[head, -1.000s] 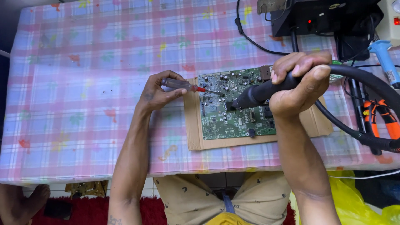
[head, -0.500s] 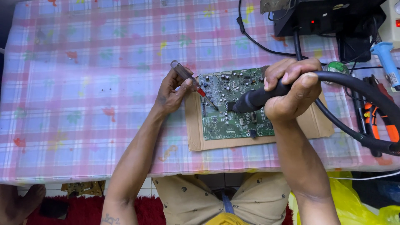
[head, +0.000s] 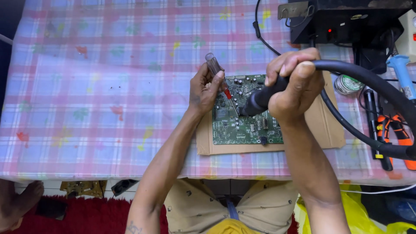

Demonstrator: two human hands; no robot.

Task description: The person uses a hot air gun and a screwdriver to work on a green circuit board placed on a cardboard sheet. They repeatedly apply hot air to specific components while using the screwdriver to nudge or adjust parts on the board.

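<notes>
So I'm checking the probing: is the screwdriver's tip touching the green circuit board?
Cannot tell. In the head view the screwdriver, held in the left hand, slants down over the circuit board, but its tip is too thin to show contact.

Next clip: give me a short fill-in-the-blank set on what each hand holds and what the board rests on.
1. The left hand holds a small screwdriver whose tip points down at the green ____.
2. The right hand grips a black nozzle handle fed by a thick black ____.
3. The circuit board lies on a flat piece of ____.
4. The table is covered by a pink and blue ____ cloth.

Missing words: circuit board; hose; cardboard; checked
</notes>
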